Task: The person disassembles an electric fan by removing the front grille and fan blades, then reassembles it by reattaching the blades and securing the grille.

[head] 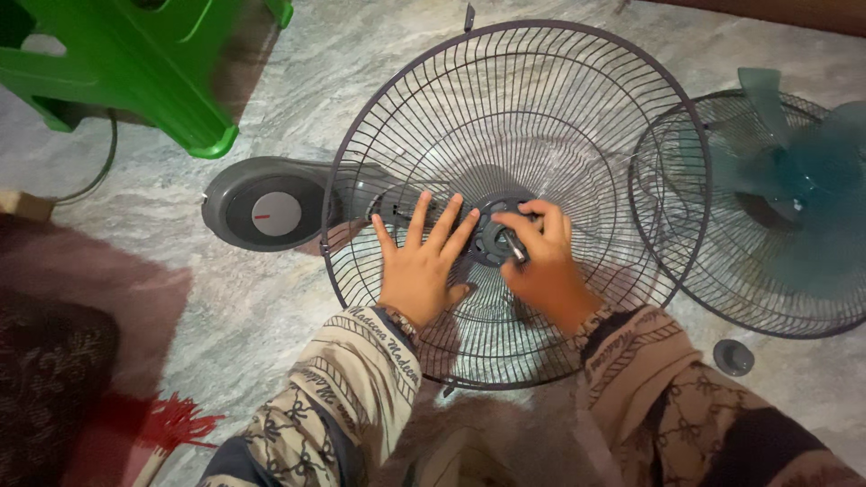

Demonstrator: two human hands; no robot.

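Floor: grey-veined marble floor (271, 307); I see a fan taken apart and laid out flat on it, so each part stays put without support.
Rear grille: dark wire fan guard (514, 117) lies face up at centre, its hub over the motor housing, seemingly so the centre fitting can be reached from above.
Left hand: left hand (422, 261) is flat, fingers spread on the wires just left of the hub; grasping nothing, pressing down, which I judge steadies the guard against turning.
Right hand: right hand (541, 257) is curled at the hub (492, 236), fingertips pinching a small metal shaft or fitting there; exact part too small for me to tell.
Base: grey round fan base (266, 214) with a pale dial lies left of the guard, partly under its rim.
Blade set: teal fan blade (794, 171) rests inside a second wire guard (686, 261) to the right, touching the first guard's rim.
Loose part: small grey round cap (733, 357) sits on the marble near the right sleeve, apart from both guards.
Surroundings: green plastic stool (135, 63) upper left; red rug (81, 361) with tassels lower left.
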